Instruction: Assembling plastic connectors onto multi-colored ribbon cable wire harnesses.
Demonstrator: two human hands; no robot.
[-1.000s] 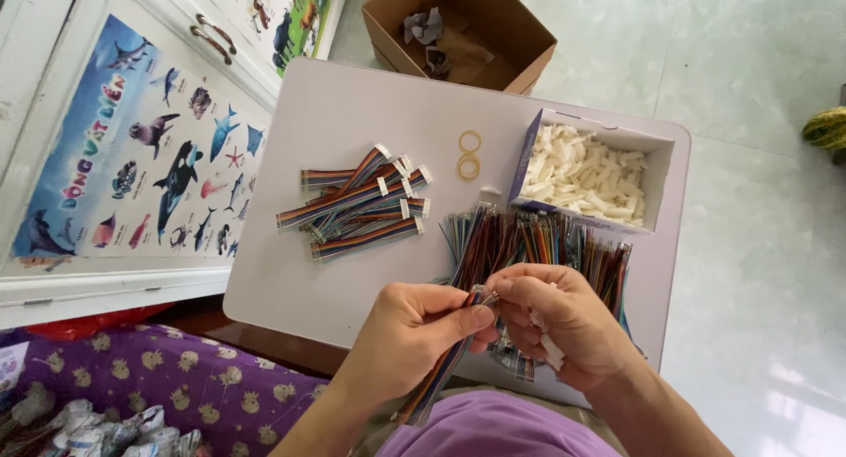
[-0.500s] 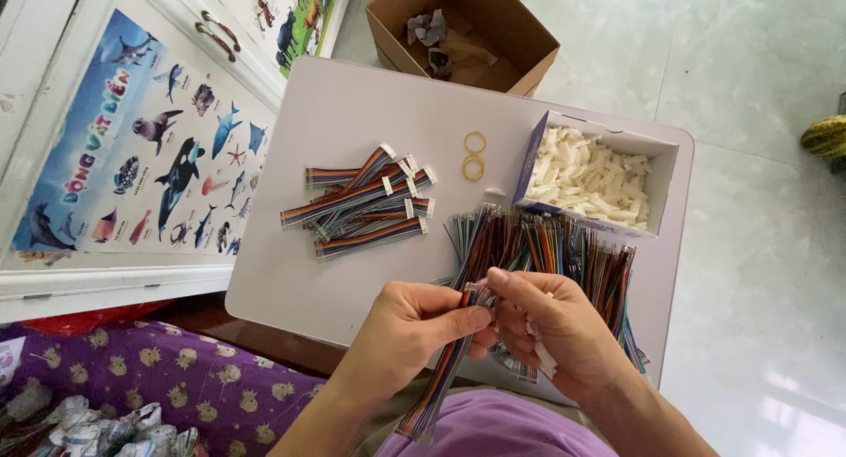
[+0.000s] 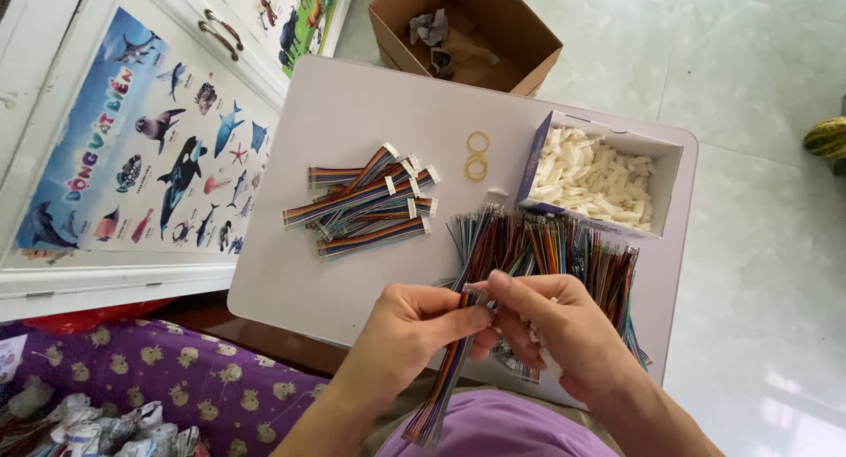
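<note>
Left hand [image 3: 414, 325]: fingers closed, pinching the ribbon cable [image 3: 445, 378] near its upper end.
Right hand [image 3: 551, 329]: fingertips pinched on the cable's top end, touching the left fingers.
Ribbon cable: multicoloured, hangs down toward the lap.
Loose wires [image 3: 564, 250]: heap on the table [image 3: 352, 104], just beyond the hands.
Finished cables [image 3: 366, 201]: stacked left of the wires.
Rubber bands [image 3: 477, 155]: two, mid-table.
Connector box [image 3: 599, 170]: white housings, far right.
Carton [image 3: 467, 29]: on the floor beyond the table.

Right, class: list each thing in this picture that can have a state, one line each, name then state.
Left hand: pinching the striped ribbon cable.
Right hand: fingertips at the cable's top end.
Finished cables: piled, white connectors fitted.
Loose wires: heaped, unsorted.
Small white box: open, full of white connectors.
Cardboard box: open.
Rubber bands: lying flat, unused.
</note>
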